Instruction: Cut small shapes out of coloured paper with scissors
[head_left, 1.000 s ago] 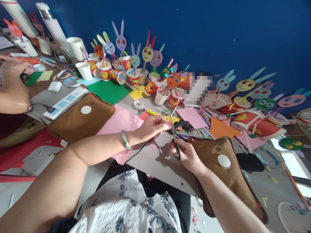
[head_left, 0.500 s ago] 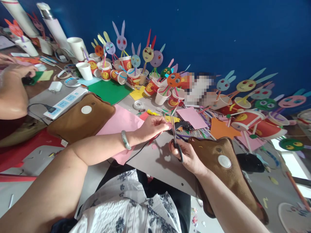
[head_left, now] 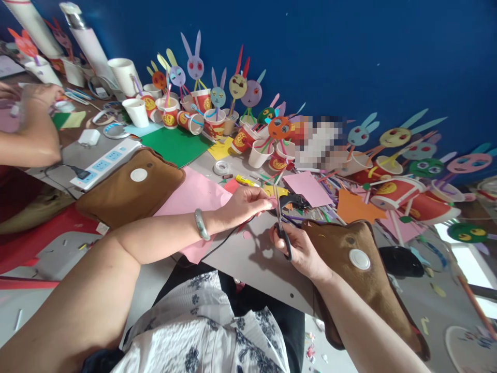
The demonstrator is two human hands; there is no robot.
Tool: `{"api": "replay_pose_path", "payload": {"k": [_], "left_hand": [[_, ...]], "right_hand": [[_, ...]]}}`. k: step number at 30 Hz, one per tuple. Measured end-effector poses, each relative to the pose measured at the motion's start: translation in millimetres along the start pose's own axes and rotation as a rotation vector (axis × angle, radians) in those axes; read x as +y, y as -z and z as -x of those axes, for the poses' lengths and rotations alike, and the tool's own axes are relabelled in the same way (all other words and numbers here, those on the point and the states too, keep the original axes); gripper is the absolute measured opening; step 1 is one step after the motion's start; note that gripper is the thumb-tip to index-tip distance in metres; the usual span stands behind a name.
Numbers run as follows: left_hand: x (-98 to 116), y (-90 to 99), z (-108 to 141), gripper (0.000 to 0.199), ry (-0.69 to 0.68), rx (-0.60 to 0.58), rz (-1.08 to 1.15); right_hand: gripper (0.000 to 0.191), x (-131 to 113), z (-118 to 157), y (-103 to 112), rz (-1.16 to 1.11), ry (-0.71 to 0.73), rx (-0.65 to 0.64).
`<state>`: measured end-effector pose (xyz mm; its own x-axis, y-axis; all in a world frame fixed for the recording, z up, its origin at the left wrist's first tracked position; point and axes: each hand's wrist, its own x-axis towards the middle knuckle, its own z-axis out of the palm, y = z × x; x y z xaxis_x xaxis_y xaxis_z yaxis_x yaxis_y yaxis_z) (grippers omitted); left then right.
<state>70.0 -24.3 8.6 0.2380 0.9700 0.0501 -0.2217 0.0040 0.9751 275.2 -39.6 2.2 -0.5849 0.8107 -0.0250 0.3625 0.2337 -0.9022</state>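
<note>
My right hand is closed round the black handles of a pair of scissors, whose blades point up and away from me. Close to the blades, the fingertips of my left hand are pinched on what looks like a small piece of pink paper, mostly hidden by the fingers. A small pink paper disc lies on the table below my left hand. Under my left forearm lies a large sheet of pink paper.
Brown plush cushions lie on both sides of my hands. Paper cups with rabbit-faced paper figures line the blue wall. A power strip, green card and orange paper lie around. Another person's arm is at far left.
The other person's arm at far left has shifted up and to the right. My hands and the scissors stay almost where they were.
</note>
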Motion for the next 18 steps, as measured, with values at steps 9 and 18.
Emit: {"api": "replay_pose_path", "payload": {"k": [9, 18], "left_hand": [[1.0, -0.5, 0.2, 0.031, 0.000, 0.002, -0.001], [1.6, -0.6, 1.1, 0.031, -0.003, -0.010, -0.013]], "right_hand": [[0.061, 1.0, -0.4, 0.3, 0.025, 0.016, 0.020], [0.063, 1.9, -0.7, 0.3, 0.020, 0.000, 0.019]]}}
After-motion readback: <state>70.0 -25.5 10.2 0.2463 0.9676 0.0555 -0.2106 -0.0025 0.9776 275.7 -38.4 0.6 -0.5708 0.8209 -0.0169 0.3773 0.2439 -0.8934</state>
